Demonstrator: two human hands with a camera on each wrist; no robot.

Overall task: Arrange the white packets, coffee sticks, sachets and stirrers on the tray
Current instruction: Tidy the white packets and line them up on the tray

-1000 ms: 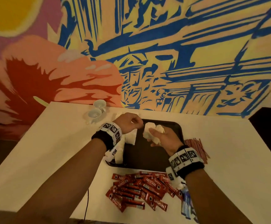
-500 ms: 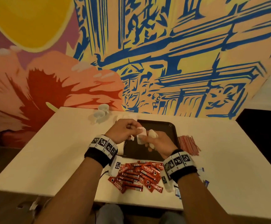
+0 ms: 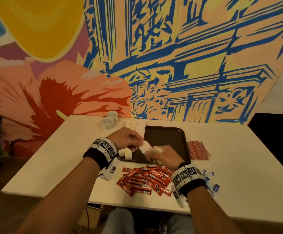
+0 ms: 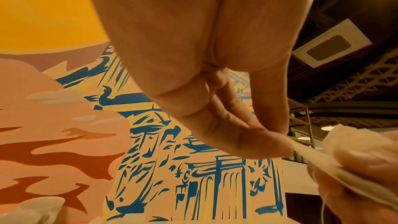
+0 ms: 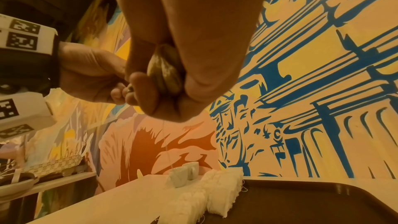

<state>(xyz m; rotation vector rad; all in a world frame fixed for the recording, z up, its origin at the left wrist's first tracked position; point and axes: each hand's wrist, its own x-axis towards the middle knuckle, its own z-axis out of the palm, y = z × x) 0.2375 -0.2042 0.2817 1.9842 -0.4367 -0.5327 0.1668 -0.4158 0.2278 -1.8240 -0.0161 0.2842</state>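
Left hand [image 3: 126, 139] pinching packet [image 3: 145, 147] corner; right hand [image 3: 167, 156] clutching bunch. Light, soft, limp; best held by edges.

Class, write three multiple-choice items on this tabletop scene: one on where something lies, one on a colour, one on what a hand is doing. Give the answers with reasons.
1. Where do the stirrers lie?
A. On the table, right of the tray
B. On the tray
C. Inside a cup

2. What colour are the coffee sticks?
A. Green
B. Red
C. Black

3. What is the left hand doing?
A. Resting flat on the table
B. Lifting a cup
C. Pinching a white packet

Answers: 1 A, they sit beside the tray. 2 B, red wrappers. 3 C, fingers pinch the white packet, whose other end the right hand holds.
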